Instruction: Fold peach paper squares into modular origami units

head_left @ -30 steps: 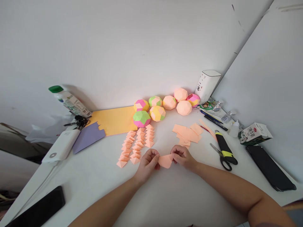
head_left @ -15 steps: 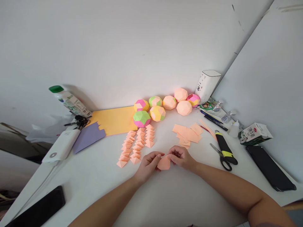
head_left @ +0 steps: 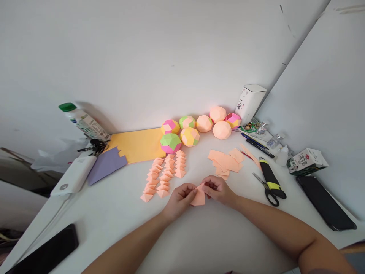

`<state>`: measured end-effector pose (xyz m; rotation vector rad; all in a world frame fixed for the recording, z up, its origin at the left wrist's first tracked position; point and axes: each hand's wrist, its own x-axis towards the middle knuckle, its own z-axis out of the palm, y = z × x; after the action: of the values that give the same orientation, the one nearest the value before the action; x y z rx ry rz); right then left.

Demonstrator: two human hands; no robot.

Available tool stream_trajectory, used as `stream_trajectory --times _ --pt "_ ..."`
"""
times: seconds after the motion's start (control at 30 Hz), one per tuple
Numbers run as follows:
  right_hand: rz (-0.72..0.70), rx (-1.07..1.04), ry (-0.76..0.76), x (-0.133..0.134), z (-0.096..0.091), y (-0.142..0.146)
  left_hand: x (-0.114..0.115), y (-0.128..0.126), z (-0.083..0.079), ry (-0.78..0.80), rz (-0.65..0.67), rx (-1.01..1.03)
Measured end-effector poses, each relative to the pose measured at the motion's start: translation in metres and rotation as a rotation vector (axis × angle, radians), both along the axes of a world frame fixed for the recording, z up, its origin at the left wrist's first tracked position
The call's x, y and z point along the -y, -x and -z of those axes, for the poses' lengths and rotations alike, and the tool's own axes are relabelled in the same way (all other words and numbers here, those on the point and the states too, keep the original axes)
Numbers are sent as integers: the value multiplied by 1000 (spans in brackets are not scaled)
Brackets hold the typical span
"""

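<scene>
Both of my hands pinch one small peach paper piece (head_left: 199, 197) just above the white table (head_left: 119, 205). My left hand (head_left: 180, 199) grips its left edge with curled fingers. My right hand (head_left: 218, 190) holds its upper right corner. Left of my hands lie several folded peach paper units (head_left: 162, 175) in three rows. A loose pile of flat peach paper squares (head_left: 226, 161) sits just beyond my right hand.
Several paper balls (head_left: 189, 136) stand by the wall. Yellow paper (head_left: 137, 145) and purple paper (head_left: 107, 164) lie at left beside a power bank (head_left: 74, 176), keys and a bottle (head_left: 84, 121). Scissors (head_left: 269, 182), pens, a carton (head_left: 306, 161) and phones (head_left: 325, 203) lie around.
My hands have drawn closer together and the peach piece has gone from spread wide between them to a narrower, more folded shape.
</scene>
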<state>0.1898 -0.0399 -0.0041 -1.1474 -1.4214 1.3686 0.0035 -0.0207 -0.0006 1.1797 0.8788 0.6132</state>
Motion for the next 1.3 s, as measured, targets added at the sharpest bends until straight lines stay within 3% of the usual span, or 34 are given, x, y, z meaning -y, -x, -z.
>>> stream_trajectory --times 0.17,0.43,0.73,0.9,1.13,1.3 --pt "-51 94 -38 0 0 -1 1 -2 1 61 -24 52" --pt "-111 169 -94 -2 -1 0 0 2 6 -58 14 86" --pt "-112 226 -134 -1 -3 0 0 0 6 -21 -94 128" --pt "-102 175 -99 0 -3 0 0 1 8 -19 -41 72" --pt "-76 105 -47 -1 -2 -1 0 -4 -2 66 -70 69" --pt "-73 85 5 0 -1 -2 0 -3 -1 17 -40 41"
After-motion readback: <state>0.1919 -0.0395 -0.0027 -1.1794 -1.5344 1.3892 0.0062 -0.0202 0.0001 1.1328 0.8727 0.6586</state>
